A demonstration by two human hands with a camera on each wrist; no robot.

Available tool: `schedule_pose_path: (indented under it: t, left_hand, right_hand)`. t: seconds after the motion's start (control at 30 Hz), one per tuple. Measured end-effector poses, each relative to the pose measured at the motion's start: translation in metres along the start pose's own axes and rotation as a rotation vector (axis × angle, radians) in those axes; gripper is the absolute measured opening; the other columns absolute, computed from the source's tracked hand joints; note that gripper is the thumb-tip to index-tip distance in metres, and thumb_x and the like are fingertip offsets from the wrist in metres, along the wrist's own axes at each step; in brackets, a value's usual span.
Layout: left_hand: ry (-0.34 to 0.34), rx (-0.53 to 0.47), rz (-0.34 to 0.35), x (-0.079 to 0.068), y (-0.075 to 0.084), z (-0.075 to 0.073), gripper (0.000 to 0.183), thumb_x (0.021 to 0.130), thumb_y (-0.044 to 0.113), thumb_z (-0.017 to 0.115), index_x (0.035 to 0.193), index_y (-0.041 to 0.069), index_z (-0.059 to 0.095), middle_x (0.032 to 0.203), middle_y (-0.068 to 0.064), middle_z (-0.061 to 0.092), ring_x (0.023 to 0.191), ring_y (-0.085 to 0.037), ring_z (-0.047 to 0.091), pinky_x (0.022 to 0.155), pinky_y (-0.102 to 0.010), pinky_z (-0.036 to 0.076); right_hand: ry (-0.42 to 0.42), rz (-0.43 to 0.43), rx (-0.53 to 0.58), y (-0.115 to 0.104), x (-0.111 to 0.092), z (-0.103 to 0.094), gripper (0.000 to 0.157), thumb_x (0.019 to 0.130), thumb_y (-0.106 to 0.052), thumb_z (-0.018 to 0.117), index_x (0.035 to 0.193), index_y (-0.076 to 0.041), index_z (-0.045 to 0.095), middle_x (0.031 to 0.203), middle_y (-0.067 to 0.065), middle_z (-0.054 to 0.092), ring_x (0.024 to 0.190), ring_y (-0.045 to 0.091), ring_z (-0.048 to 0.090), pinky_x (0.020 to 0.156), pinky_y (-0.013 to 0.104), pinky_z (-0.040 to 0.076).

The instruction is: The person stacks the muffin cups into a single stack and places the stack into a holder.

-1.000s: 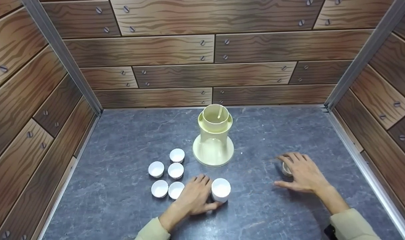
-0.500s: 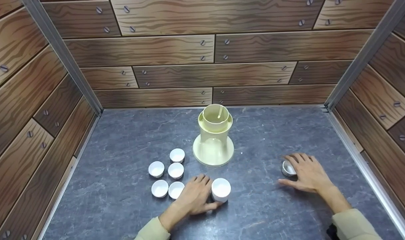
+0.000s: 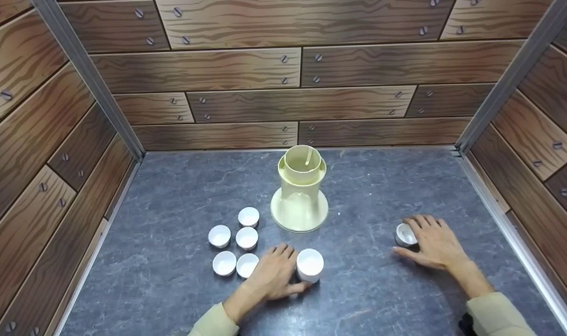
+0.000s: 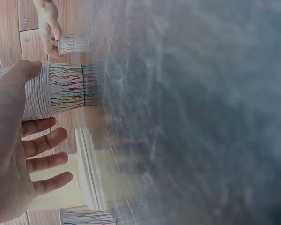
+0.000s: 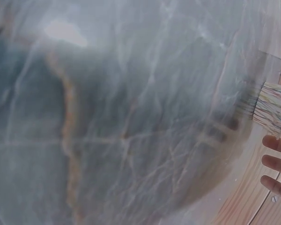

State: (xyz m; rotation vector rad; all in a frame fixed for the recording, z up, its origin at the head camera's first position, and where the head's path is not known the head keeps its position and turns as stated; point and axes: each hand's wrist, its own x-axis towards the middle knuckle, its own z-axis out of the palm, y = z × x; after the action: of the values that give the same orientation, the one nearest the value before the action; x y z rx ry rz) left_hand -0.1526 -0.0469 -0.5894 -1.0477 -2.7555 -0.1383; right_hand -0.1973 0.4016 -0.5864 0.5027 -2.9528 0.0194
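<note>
In the head view my left hand [image 3: 275,273] holds the side of a white stack of small cups [image 3: 310,265]. The left wrist view shows its thumb across the stacked rims, with coloured wavy lines on the lowest cup. My right hand [image 3: 435,245] is around a single small cup [image 3: 406,234] standing on the table, its thumb and fingers spread on either side. In the right wrist view the visible fingers [image 5: 276,162] lie fairly straight beside that cup [image 5: 273,108]; firm contact cannot be made out.
Several white cups [image 3: 247,238] stand upright left of my left hand. Behind the hands is a pale yellow cup dispenser [image 3: 299,205] with a round base and open top. Wood-patterned walls [image 3: 246,70] enclose the grey marbled table [image 3: 358,186] at the back and sides.
My right hand has shifted slightly right and its thumb and fingers have drawn nearer each other, uncovering more of the single cup. The left hand and the stack have stayed put.
</note>
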Motion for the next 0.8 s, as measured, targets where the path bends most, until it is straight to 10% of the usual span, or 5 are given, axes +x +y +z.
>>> schedule_pose_path:
  t: [0.8]
  left_hand:
    - [0.005,0.008,0.009,0.0000,0.0004,0.0015,0.071,0.093,0.076,0.055,0.125,0.013,0.063,0.115,-0.003,0.070,0.112,-0.021,0.065,0.096,-0.038,0.055]
  right_hand:
    - [0.017,0.004,-0.007,0.0051,-0.0034,0.0044,0.074,0.092,-0.071,0.062,0.126,-0.004,0.065,0.128,0.024,0.066,0.121,0.045,0.061,0.097,0.064,0.048]
